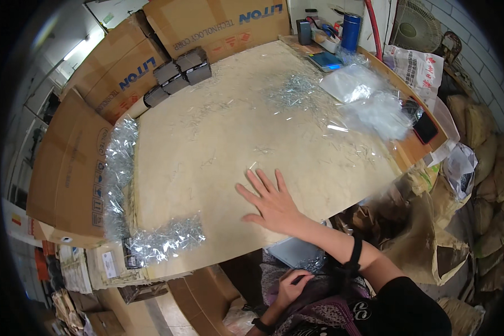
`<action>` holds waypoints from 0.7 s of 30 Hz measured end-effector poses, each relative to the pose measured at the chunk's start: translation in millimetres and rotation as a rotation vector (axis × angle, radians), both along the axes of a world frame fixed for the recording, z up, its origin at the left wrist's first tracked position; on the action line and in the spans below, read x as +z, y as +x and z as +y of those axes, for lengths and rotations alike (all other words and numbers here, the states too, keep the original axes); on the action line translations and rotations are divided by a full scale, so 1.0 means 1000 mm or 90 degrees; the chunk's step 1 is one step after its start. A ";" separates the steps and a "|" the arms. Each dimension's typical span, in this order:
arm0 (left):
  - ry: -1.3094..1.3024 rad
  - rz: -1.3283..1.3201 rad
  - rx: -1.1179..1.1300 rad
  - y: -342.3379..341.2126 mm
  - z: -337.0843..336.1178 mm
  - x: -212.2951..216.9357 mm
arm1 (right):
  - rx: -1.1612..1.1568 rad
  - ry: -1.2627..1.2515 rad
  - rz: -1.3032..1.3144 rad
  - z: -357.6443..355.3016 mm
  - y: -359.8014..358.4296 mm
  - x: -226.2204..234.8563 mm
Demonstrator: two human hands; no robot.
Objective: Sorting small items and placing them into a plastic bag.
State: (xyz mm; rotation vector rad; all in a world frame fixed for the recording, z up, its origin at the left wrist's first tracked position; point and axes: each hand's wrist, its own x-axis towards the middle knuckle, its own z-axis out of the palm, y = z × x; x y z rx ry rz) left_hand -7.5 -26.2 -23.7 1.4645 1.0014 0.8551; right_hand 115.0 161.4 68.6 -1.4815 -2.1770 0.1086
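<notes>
My right hand (271, 206) lies palm down on the table with its fingers spread. Nothing is held in it. Just beyond its fingertips are a few thin, shiny, needle-like pieces (254, 166). My left hand (291, 287) is below the table's front edge, over my lap, with its fingers curled. What those fingers hold, if anything, I cannot make out. Close to it, a pale grey tray or box (293, 252) sits partly under the table edge, with shiny pieces at its near right side. A larger loose scatter of these slivers (297, 92) lies on the far part of the table.
Dense heaps of shiny slivers line the left edge (120, 173) and near left corner (171, 239). Cardboard (218, 28) walls the back and left. Dark grey blocks (182, 73) stand there. Clear plastic bags (375, 106), a phone (425, 128) and a blue cylinder (350, 33) are at right.
</notes>
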 end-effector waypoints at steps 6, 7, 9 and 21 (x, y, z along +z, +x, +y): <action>-0.007 0.025 0.001 0.002 0.002 0.000 | -0.025 0.012 -0.014 0.014 0.003 0.001; -0.034 0.028 0.006 0.000 0.001 0.001 | -0.023 0.011 -0.013 0.005 0.006 0.001; -0.014 0.019 -0.011 -0.002 0.003 -0.003 | 0.060 0.061 0.063 -0.029 0.020 0.005; -0.021 0.041 -0.008 0.003 0.005 0.016 | 0.190 -0.011 0.322 -0.168 0.095 -0.031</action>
